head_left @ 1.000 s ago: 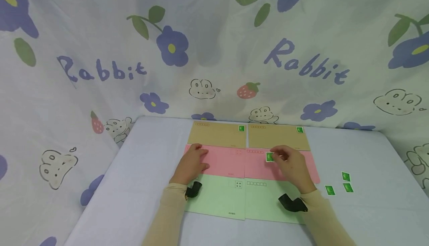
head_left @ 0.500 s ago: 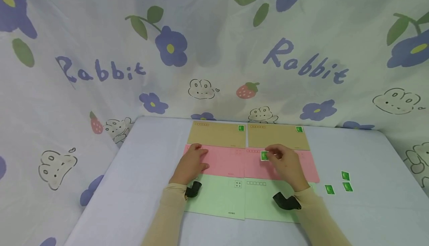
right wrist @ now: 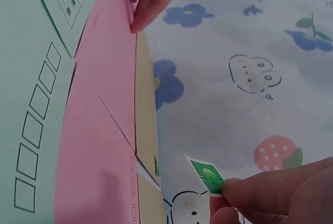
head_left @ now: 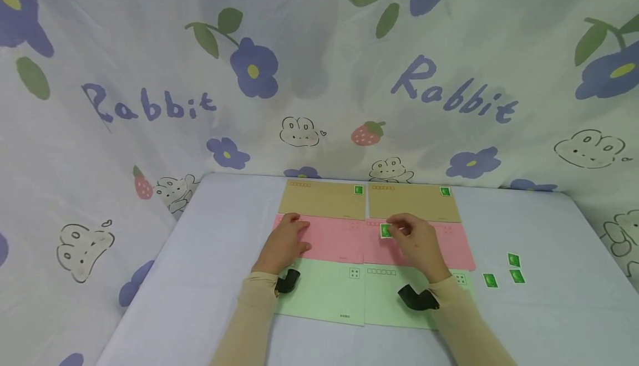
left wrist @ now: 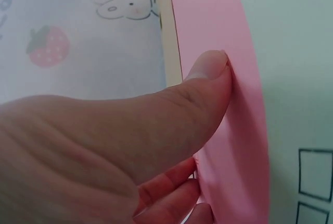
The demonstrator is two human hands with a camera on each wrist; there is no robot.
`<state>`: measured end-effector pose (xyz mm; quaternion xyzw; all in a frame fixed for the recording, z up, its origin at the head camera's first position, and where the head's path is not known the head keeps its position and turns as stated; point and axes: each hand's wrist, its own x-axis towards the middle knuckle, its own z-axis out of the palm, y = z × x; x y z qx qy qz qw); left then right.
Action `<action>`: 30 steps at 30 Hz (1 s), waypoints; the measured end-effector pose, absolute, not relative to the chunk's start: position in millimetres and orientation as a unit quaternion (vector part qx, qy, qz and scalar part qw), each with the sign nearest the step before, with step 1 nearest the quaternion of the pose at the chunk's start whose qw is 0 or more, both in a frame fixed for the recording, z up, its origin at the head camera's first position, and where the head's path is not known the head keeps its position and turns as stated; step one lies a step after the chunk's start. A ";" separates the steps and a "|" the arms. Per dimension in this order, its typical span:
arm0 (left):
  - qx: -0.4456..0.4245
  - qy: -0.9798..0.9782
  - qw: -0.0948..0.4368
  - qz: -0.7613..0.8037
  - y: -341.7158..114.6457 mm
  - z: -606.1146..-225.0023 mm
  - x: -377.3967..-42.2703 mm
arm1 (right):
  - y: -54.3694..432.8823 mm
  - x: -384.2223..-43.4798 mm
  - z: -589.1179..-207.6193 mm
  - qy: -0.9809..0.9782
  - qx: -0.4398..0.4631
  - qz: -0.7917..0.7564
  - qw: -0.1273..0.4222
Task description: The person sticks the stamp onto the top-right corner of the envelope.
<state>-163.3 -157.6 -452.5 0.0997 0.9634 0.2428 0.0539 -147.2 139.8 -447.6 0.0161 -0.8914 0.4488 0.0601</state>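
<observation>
My left hand rests on the left pink envelope, thumb and fingers spread near its left end. In the left wrist view the thumb lies against the pink paper, with fingertips showing below it. Between thumb and fingertips my right hand pinches a small green stamp by its right edge. It overlaps the left part of the right pink envelope in the head view. The right wrist view shows the stamp raised and tilted, its white border visible.
Two brown envelopes at the back each bear a green stamp at the top right. Two light green envelopes lie in front. Three loose green stamps lie right of the envelopes. A patterned curtain hangs behind the table.
My right hand has moved left across the right pink envelope with the stamp, uncovering that envelope's stamp corner and the green one's. The left hand has stayed in place.
</observation>
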 end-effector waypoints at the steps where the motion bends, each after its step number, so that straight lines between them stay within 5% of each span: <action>1: 0.099 0.963 0.053 0.244 -157.5 -452.6 -163.2 | 139.1 -147.6 -447.9 -0.891 0.014 0.449 0.059; 30: 0.103 0.964 0.058 0.239 -158.2 -454.6 -164.7 | 112.7 -153.6 -448.6 -0.871 0.000 0.489 0.047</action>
